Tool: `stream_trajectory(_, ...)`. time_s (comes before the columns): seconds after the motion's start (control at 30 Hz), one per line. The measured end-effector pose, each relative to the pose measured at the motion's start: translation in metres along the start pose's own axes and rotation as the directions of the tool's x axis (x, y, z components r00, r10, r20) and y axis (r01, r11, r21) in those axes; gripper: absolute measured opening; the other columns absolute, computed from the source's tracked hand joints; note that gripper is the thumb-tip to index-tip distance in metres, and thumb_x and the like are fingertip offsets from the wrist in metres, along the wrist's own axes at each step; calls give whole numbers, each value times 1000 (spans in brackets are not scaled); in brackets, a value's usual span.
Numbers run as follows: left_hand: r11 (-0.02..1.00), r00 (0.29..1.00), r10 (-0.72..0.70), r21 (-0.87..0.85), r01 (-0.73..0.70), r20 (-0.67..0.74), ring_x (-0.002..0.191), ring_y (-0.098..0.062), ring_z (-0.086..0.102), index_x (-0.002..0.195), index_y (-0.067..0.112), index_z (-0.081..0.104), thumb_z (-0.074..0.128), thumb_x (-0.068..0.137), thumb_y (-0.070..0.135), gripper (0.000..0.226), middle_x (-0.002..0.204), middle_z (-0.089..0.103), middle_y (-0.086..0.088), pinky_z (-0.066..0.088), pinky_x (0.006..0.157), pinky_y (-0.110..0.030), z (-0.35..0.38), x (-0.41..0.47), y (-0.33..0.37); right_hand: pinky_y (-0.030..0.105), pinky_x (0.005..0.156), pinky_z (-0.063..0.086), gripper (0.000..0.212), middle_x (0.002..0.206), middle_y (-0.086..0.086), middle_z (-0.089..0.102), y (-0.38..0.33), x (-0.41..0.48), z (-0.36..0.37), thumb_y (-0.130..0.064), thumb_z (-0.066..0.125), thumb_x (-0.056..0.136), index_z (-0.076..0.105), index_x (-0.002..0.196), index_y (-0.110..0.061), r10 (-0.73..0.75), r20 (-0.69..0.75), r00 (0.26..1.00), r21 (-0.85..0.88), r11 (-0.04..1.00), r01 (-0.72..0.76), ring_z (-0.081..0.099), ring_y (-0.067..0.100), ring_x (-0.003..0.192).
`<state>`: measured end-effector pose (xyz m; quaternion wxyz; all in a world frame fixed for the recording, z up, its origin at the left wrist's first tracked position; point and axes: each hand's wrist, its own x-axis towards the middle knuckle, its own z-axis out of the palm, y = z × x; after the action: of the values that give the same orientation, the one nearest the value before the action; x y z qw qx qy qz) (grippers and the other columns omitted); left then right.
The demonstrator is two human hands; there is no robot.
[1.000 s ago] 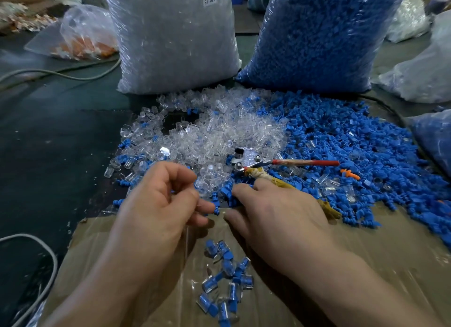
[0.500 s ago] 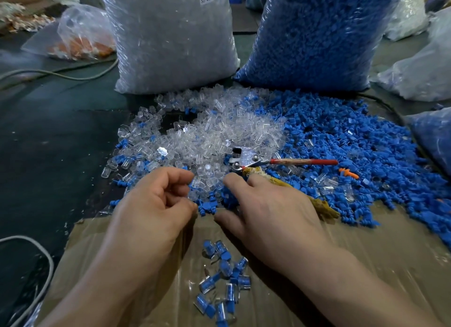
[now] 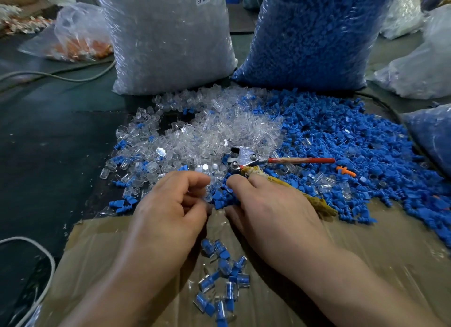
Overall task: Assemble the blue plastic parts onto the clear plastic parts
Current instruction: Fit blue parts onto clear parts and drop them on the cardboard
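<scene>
A heap of clear plastic parts [image 3: 207,136] lies in the middle of the table, with a wide spread of blue plastic parts [image 3: 341,143] to its right. My left hand [image 3: 170,212] is at the heap's near edge, its curled fingers pinching a clear part [image 3: 209,195]. My right hand [image 3: 268,212] is right beside it, with index finger and thumb curled round a blue part [image 3: 223,199] at the edge of the blue spread. Several assembled blue-and-clear pieces [image 3: 219,278] lie on the cardboard sheet [image 3: 366,241] between my forearms.
Red-handled metal pliers [image 3: 246,155] lie on the parts just beyond my right hand. A big bag of clear parts [image 3: 166,38] and a big bag of blue parts [image 3: 312,33] stand behind. A smaller blue bag [image 3: 432,136] sits right, a white cable [image 3: 31,253] left.
Both hands have moved a little forward toward the piles. My left hand's fingers have shifted from near its palm to the clear heap's edge.
</scene>
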<state>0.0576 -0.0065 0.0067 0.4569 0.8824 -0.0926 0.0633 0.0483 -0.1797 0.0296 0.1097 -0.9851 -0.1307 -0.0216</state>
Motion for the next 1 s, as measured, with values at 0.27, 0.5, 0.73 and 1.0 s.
stream_trajectory(0.27,961,991,-118,-259,99,-57,85,3,68,91,49,73,75,87,11,38,94,71,24,55,70,-22,-5,-3,-7,32,60,43,18,87,-12,41,5,-17,-9,-48,36,101,47,99,-33,36,68,997,-21,999,-34,46,15,73)
stream_trajectory(0.5,923,990,-140,-362,128,-5,88,-1,70,101,48,73,80,80,16,39,96,73,17,58,67,-20,-2,-5,-11,23,76,44,7,98,-18,49,15,-16,-15,-38,53,95,55,102,-36,45,36,998,236,970,-53,48,3,89)
stream_trajectory(0.73,871,983,-175,-455,184,63,81,-6,72,98,43,74,77,82,5,42,89,75,8,54,65,-13,1,-3,-4,28,68,60,22,82,-4,74,6,-13,-15,-11,69,89,71,90,-32,155,102,983,927,343,-151,72,12,74)
stream_trajectory(1.0,808,975,-195,-546,219,103,76,-15,74,92,37,76,72,83,3,36,86,77,-2,58,64,-18,3,-6,12,13,82,45,11,99,-19,59,0,-10,-1,-24,63,89,68,96,-31,-67,-303,951,521,824,223,59,1,97)
